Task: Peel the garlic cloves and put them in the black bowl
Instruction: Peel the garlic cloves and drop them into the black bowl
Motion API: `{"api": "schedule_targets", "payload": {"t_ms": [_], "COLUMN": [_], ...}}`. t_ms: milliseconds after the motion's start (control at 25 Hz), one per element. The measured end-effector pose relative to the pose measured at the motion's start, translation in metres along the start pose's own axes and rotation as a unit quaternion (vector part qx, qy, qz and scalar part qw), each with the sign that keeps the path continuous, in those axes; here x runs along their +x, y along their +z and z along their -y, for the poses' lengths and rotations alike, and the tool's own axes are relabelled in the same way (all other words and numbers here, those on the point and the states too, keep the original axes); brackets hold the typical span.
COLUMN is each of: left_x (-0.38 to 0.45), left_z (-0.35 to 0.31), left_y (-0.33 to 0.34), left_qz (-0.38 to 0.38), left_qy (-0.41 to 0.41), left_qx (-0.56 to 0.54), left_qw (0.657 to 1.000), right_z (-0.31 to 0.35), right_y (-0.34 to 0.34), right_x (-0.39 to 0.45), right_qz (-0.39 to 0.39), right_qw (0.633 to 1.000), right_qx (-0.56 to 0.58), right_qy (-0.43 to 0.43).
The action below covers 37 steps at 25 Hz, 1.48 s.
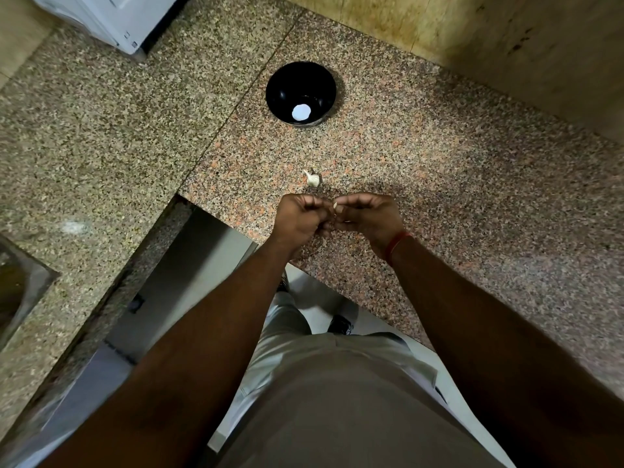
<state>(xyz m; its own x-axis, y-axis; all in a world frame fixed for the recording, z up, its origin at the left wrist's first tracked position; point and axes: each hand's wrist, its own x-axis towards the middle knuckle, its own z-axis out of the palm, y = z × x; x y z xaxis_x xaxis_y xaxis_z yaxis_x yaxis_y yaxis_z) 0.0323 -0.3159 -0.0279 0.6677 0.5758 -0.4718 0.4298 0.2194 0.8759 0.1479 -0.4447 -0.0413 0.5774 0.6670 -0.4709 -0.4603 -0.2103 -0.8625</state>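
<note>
A black bowl (300, 92) stands on the speckled granite counter (439, 184), far from me; only a bright light reflection shows inside it. A small garlic piece with papery skin (312, 179) lies on the counter between the bowl and my hands. My left hand (299, 219) and my right hand (366, 216) meet just above the counter's near edge, fingers curled toward each other. Between the fingertips a pale garlic clove (335, 207) peeks out, pinched by both hands. Most of the clove is hidden by my fingers.
The counter is L-shaped, with a cut-out corner at my left. A white appliance (111, 18) stands at the far left. A metal sink edge (20, 288) shows at the left border. A stained wall (489, 38) runs behind the counter.
</note>
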Motion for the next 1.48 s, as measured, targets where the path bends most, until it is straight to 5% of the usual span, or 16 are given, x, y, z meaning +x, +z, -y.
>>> {"api": "schedule_targets", "payload": {"t_ms": [480,1480], "left_x": [0.000,-0.004], "left_z": [-0.004,-0.003], "left_y": [-0.001,0.004], "left_qz": [-0.013,-0.002], "left_qy": [0.072,0.052], "left_qx": [0.184,0.083], "left_qw": [0.980,0.995], "right_z": [-0.001,0.014], "right_y": [-0.002,-0.001], "right_x": [0.001,-0.006], "right_qz": [0.018,0.023], "right_qw": [0.997,0.999], "right_qx": [-0.065,-0.019], "right_qy": [-0.045,-0.035]}}
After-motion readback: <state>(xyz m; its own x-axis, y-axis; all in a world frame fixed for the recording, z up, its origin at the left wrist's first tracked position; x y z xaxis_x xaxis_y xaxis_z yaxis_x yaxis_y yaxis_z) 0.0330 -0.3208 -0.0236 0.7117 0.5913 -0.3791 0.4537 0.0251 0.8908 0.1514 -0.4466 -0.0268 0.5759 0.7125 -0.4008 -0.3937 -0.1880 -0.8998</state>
